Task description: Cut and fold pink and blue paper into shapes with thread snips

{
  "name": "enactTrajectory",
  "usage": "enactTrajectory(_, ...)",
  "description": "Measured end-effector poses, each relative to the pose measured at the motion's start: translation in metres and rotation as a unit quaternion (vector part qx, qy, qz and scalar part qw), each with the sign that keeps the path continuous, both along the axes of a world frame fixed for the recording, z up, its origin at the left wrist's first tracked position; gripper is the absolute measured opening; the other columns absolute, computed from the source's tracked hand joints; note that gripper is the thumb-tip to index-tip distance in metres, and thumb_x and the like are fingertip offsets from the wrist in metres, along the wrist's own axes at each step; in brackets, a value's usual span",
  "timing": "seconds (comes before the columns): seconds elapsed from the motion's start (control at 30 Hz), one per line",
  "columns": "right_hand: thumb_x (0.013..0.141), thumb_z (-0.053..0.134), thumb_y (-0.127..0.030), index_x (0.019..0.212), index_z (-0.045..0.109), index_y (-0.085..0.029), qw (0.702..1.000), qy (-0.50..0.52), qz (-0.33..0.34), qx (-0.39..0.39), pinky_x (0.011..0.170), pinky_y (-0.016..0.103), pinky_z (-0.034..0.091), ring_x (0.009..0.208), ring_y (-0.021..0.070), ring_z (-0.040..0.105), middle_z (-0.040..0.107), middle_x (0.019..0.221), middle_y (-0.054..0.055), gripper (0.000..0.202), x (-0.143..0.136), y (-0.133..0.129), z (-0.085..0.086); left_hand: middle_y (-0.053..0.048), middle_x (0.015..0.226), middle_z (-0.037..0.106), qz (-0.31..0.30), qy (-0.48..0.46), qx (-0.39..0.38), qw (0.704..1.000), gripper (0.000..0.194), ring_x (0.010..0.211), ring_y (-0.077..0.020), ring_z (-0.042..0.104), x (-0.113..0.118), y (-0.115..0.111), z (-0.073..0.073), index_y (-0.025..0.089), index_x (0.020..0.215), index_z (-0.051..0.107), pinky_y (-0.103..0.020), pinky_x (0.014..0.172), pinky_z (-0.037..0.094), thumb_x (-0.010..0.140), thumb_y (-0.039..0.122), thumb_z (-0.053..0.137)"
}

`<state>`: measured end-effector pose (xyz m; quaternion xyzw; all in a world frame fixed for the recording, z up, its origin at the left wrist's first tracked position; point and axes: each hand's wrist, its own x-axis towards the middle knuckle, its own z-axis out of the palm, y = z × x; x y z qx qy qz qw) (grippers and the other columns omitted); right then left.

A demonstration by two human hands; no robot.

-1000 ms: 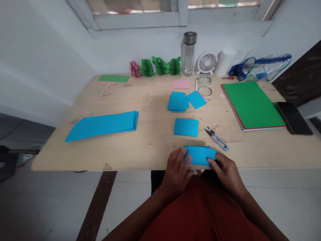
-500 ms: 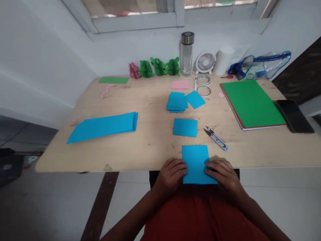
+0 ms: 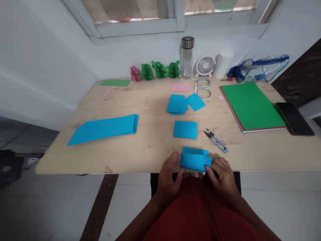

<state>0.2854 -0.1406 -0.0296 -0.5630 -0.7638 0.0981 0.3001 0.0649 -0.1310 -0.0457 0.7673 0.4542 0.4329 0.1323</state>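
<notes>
A blue paper sheet [image 3: 195, 162] lies at the table's front edge, its near part folded up over the far part, a strip of which still shows. My right hand [image 3: 222, 175] pinches the sheet's right end, thumb on the blue surface. At the left end, my left hand [image 3: 170, 175] has thumb and fingers apart, the fingertips beside the paper's edge. Just beyond is a flat blue rectangle [image 3: 185, 129], with blue-handled thread snips [image 3: 217, 141] to its right. Farther back sit a pile of blue squares [image 3: 176, 103] and a single blue square [image 3: 195, 101].
Long blue sheets [image 3: 105, 129] lie at left. A green pad [image 3: 253, 106] and black phone [image 3: 294, 118] are at right. Along the wall stand paper figures [image 3: 159, 69], a glass bottle [image 3: 187, 58], a small fan [image 3: 205, 65] and a clear pouch [image 3: 263, 68]. Tape rolls [image 3: 204, 93] lie nearby.
The sheet between my hands was flat and is now folded over from its near side. My left hand has opened and shifted slightly left; my right thumb has moved onto the folded part.
</notes>
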Motion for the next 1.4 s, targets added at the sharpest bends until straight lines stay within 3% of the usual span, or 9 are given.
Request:
enactTrajectory(0.07, 0.091, 0.049, -0.027, 0.064, 0.051, -0.019, 1.000, -0.012, -0.013, 0.002, 0.065, 0.032, 0.036, 0.067, 0.0179, 0.050, 0.055, 0.065, 0.002, 0.028, -0.002, 0.001, -0.002, -0.017, 0.141, 0.043, -0.007, 0.079, 0.080, 0.994, 0.058, 0.132, -0.0316, 0.039, 0.001, 0.001, -0.001, 0.018, 0.139, 0.036, -0.052, 0.101, 0.040, 0.084, 0.014, 0.054)
enactTrajectory(0.13, 0.091, 0.050, -0.026, 0.062, 0.050, -0.020, 1.000, -0.015, -0.018, 0.000, 0.065, 0.032, 0.037, 0.068, 0.0182, 0.050, 0.054, 0.065, 0.003, 0.029, -0.003, 0.003, -0.003, -0.014, 0.143, 0.042, -0.026, 0.156, 0.111, 0.981, 0.050, 0.136, -0.0333, 0.031, 0.002, 0.002, -0.001, 0.021, 0.132, 0.046, -0.058, 0.106, 0.030, 0.084, 0.016, 0.055)
enactTrajectory(0.37, 0.090, 0.052, -0.023, 0.059, 0.047, -0.020, 1.000, -0.005, -0.030, 0.004, 0.064, 0.030, 0.039, 0.068, 0.0173, 0.049, 0.052, 0.064, 0.003, 0.031, -0.005, 0.008, 0.000, -0.012, 0.142, 0.045, -0.059, 0.267, 0.063, 0.960, 0.047, 0.135, -0.0286, 0.034, 0.004, 0.005, -0.007, 0.020, 0.131, 0.050, -0.054, 0.112, 0.019, 0.088, 0.037, 0.053)
enactTrajectory(0.73, 0.090, 0.051, -0.027, 0.058, 0.046, -0.021, 0.997, -0.053, -0.048, -0.004, 0.060, 0.029, 0.037, 0.063, 0.0166, 0.049, 0.051, 0.061, 0.002, 0.033, -0.006, 0.016, 0.005, -0.009, 0.145, 0.041, -0.055, 0.296, 0.039, 0.953, 0.049, 0.135, -0.0287, 0.034, 0.005, 0.008, -0.010, 0.023, 0.134, 0.048, -0.051, 0.112, 0.020, 0.088, 0.041, 0.052)
enactTrajectory(1.4, 0.090, 0.049, -0.027, 0.057, 0.049, -0.022, 0.995, -0.081, -0.054, -0.008, 0.060, 0.030, 0.039, 0.063, 0.0172, 0.051, 0.054, 0.061, 0.003, 0.033, -0.007, 0.020, 0.004, -0.011, 0.141, 0.047, -0.034, 0.299, 0.062, 0.952, 0.049, 0.134, -0.0296, 0.037, 0.009, 0.010, -0.014, 0.022, 0.131, 0.052, -0.051, 0.112, 0.020, 0.087, 0.042, 0.053)
